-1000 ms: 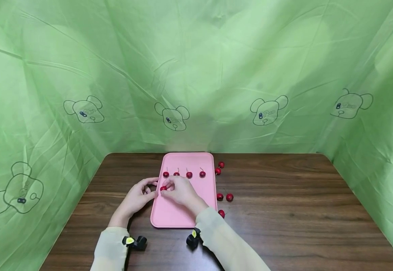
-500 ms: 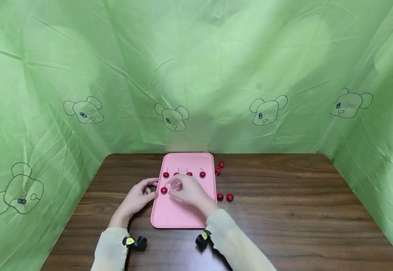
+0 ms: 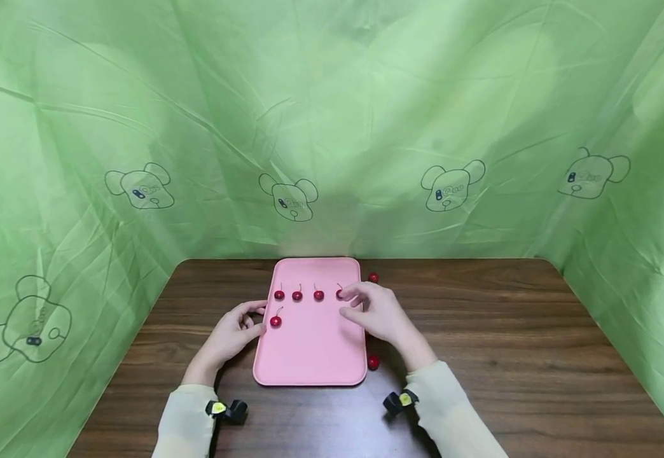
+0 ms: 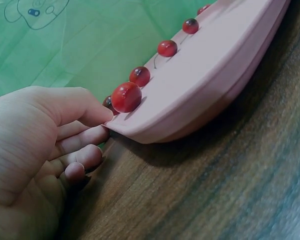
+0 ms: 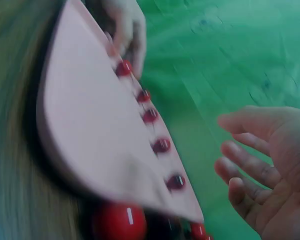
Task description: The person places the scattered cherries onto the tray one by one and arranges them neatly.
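A pink tray (image 3: 309, 356) lies on the table. My left hand (image 3: 235, 334) pinches its left rim, thumb on top and fingers at the edge in the left wrist view. Across the tray's upper part runs a row of red cherries with stems, one of them a cherry (image 3: 318, 296) near the middle. Below the row's left end sits a single cherry (image 3: 275, 322), close to my left thumb; it looms large as the front cherry (image 4: 126, 97) in the left wrist view. Over the tray's right rim hovers my right hand (image 3: 380, 312), fingers loosely bent and holding nothing.
Off the tray's right side, loose cherries lie on the dark wooden table (image 3: 509, 337): a far cherry (image 3: 373, 277) and a near cherry (image 3: 373, 362). My right hand hides others between them. A green cloth (image 3: 366, 127) walls the table's back and sides.
My right hand has let go of the cherry near the tray's left rim, leaving it there, and has moved right to the opposite rim. The left hand has stayed put.
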`<state>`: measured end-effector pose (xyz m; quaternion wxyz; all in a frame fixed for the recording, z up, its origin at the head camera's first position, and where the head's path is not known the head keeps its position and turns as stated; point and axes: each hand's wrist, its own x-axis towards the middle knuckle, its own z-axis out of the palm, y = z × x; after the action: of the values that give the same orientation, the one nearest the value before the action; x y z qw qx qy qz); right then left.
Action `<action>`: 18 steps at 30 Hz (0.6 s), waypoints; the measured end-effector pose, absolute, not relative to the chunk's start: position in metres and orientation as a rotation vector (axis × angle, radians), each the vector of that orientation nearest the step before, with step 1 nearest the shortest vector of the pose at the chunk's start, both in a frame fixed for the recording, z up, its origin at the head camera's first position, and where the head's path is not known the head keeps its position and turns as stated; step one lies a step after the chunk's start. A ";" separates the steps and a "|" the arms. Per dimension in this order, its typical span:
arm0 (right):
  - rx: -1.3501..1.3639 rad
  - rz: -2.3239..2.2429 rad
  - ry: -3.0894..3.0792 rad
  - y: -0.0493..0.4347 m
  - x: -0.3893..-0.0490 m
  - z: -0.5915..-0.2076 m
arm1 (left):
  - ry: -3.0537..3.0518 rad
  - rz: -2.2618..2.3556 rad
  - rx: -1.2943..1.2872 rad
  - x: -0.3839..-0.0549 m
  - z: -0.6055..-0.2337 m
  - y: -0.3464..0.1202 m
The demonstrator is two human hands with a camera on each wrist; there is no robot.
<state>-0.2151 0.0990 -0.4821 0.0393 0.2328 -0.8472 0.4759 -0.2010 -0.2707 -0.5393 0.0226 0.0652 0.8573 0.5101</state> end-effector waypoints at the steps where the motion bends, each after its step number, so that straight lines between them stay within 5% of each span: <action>1: 0.686 1.451 -2.593 0.107 -0.214 -0.483 | 2.659 1.576 0.201 -0.201 -0.539 -0.271; 18: 0.479 1.622 -2.549 0.187 -0.202 -0.526 | 2.668 1.556 0.180 -0.200 -0.539 -0.270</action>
<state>-0.2022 0.1866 -0.5256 0.0414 0.1563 -0.8326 0.5298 -0.1999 -0.2704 -0.5390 0.0238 0.0581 0.8621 0.5029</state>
